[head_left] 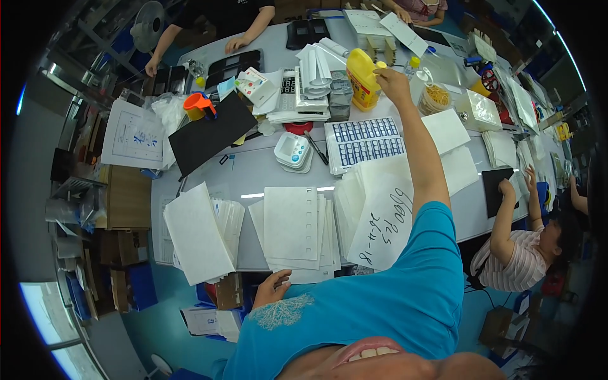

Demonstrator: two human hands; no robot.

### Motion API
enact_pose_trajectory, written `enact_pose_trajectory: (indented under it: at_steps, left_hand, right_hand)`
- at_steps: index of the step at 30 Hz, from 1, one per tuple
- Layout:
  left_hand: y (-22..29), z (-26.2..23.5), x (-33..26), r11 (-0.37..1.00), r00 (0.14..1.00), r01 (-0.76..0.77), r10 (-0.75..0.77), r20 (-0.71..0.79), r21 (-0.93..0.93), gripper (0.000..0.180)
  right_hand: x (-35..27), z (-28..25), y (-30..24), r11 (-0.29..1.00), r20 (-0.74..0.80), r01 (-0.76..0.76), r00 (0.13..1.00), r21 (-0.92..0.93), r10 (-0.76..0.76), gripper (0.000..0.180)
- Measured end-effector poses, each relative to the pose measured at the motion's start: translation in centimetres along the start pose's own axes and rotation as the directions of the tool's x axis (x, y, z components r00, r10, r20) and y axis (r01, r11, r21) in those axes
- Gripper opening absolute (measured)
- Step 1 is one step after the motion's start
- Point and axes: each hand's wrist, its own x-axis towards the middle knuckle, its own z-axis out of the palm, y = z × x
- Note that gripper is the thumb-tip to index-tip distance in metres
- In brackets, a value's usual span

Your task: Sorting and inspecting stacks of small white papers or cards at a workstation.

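My right hand (394, 87) reaches across the table, its fingers closed at the capped side of a yellow plastic bottle (362, 79). The bottle stands slightly tilted beside a pile of folded white papers (315, 75). My left hand (272, 289) is low at the near table edge, holding nothing, its fingers loosely bent and a little apart. Just beyond it lies a stack of white sheets (290, 221). Under my right arm is a large white sheet with black handwriting (382, 218), and farther on a sheet of blue-and-white labels (367, 142).
Another paper stack (199, 231) lies at left. A white device with blue buttons (292, 149), a black board (209, 134), an orange tape dispenser (199, 104) and a jar of rubber bands (434, 98) occupy the table (253, 170). Co-workers sit opposite and at right.
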Motion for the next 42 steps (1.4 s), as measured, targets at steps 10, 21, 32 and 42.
enact_pose_trajectory:
  at_steps: [10, 21, 32, 42]
  left_hand:
    - [0.5, -0.8, -1.3, 0.999, 0.999, -0.034, 0.034, -0.022, 0.013, 0.035]
    - [-1.4, -3.6, -2.8, 0.964, 0.971, -0.239, 0.238, 0.019, 0.118, 0.033]
    - [-5.0, -9.9, -6.1, 0.942, 0.935, -0.323, 0.304, -0.18, -0.088, 0.024]
    - [-4.6, -20.7, -5.0, 0.718, 0.287, -0.235, 0.695, -0.659, 0.655, 0.035]
  right_hand:
    - [1.3, 0.1, -0.1, 0.21, 0.46, -0.703, 0.63, 0.679, 0.625, 0.023]
    - [0.8, -6.9, -15.8, 0.564, 0.397, -0.508, 0.861, 0.651, 0.318, 0.031]
    - [-16.8, -0.9, -39.5, 0.395, 0.688, -0.628, 0.726, 0.67, -0.013, 0.02]
    - [-24.9, 4.1, -49.3, 0.682, 0.515, -0.42, 0.854, 0.599, 0.073, 0.031]
